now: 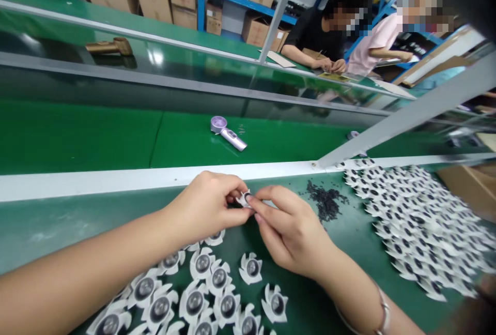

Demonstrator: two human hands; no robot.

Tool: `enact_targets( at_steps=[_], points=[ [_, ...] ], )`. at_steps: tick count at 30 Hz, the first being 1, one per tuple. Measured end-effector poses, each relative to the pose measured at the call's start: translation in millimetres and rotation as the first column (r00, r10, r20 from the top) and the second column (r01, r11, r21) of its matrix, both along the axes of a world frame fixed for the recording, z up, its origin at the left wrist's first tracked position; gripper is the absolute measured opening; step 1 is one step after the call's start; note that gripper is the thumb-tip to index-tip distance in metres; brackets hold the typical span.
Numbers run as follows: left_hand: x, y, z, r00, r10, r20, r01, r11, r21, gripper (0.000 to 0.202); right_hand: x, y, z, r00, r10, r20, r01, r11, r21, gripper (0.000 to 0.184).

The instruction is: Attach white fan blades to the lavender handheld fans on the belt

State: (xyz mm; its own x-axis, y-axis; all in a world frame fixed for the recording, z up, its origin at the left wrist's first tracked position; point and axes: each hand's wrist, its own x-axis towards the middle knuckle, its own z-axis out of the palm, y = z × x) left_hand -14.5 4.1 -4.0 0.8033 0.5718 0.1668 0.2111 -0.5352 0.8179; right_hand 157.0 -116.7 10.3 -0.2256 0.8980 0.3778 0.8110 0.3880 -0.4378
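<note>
Barely visible, white vaned piece (pixel 243 199), pinched between both hands (pixel 205 206) (pixel 290 231)

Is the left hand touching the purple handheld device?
Apart: the head view shows the white rail between the left hand and the purple handheld device.

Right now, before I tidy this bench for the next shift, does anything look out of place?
Yes: a loose heap of small dark bits sits on the green bench between the right hand and the white-and-black parts, unsorted while those parts are laid out. A lilac handheld device lies alone on the belt.
</note>
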Motion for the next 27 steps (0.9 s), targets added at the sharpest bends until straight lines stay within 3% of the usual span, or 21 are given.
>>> enact_targets(
  at_steps=[2, 4, 6, 9, 11, 12, 14, 16, 18, 20, 22, 25, 27],
  points=[
    [-0.5, -1.3, 1.3, 1.0, -0.02, 0.024, 0.017, 0.992, 0.126, 0.016, -6.0, -2.8, -1.3, 0.974, -0.14, -0.175, 0.145, 0.989, 0.012, 0.036],
    [-1.9, -4.5, 1.7, 0.997, -0.058, 0.058, 0.042, 0.967, 0.25, 0.023, -14.7, -4.1, -2.4, 0.893, -0.279, -0.354, 0.282, 0.958, -0.044, 0.045],
    [-3.9, -9.1, 1.3, 0.99, -0.114, 0.084, 0.082, 0.947, 0.312, 0.033, -23.4, -6.0, -1.7, 0.826, -0.356, -0.437, 0.316, 0.934, -0.164, 0.042],
    [-6.7, -15.1, 0.6, 0.98, -0.181, 0.082, 0.151, 0.946, 0.286, 0.056, -24.2, -17.2, 2.2, 0.776, -0.432, -0.46, 0.341, 0.9, -0.27, 0.022],
    [-7.4, -16.8, 1.4, 0.985, -0.17, 0.036, 0.156, 0.957, 0.244, 0.065, -7.1, -32.7, 4.6, 0.759, -0.528, -0.38, 0.461, 0.849, -0.259, 0.024],
    [-7.4, -16.8, 2.2, 0.99, -0.142, 0.006, 0.137, 0.965, 0.223, 0.065, 7.8, -42.3, 5.3, 0.744, -0.606, -0.282, 0.556, 0.795, -0.242, 0.026],
    [-6.8, -15.7, 4.7, 0.996, -0.083, -0.043, 0.09, 0.982, 0.168, 0.06, 47.2, -62.0, 5.5, 0.655, -0.753, 0.063, 0.747, 0.633, -0.202, 0.031],
    [-6.1, -13.7, 7.7, 0.996, -0.053, -0.066, 0.06, 0.992, 0.11, 0.053, 90.5, -78.3, 4.1, 0.479, -0.75, 0.457, 0.875, 0.448, -0.183, 0.034],
    [-5.6, -11.7, 10.7, 0.994, -0.079, -0.08, 0.087, 0.992, 0.094, 0.047, 126.8, -88.4, 1.8, 0.41, -0.692, 0.594, 0.907, 0.377, -0.187, 0.04],
    [-5.6, -10.2, 13.0, 0.979, -0.182, -0.091, 0.193, 0.971, 0.143, 0.037, 150.8, -92.3, -0.4, 0.403, -0.667, 0.627, 0.91, 0.367, -0.195, 0.052],
    [-5.8, -9.6, 14.6, 0.931, -0.344, -0.121, 0.361, 0.915, 0.179, 0.027, 163.5, -92.4, -1.8, 0.369, -0.659, 0.655, 0.921, 0.355, -0.161, 0.059],
    [-5.5, -11.2, 16.7, 0.829, -0.515, -0.216, 0.547, 0.828, 0.123, 0.021, 169.8, -90.3, -3.0, 0.292, -0.668, 0.685, 0.937, 0.342, -0.067, 0.053],
    [-4.5, -13.4, 18.5, 0.776, -0.56, -0.291, 0.603, 0.794, 0.079, 0.022, 170.5, -89.2, -5.3, 0.297, -0.658, 0.692, 0.924, 0.382, -0.033, 0.041]
  ],
)
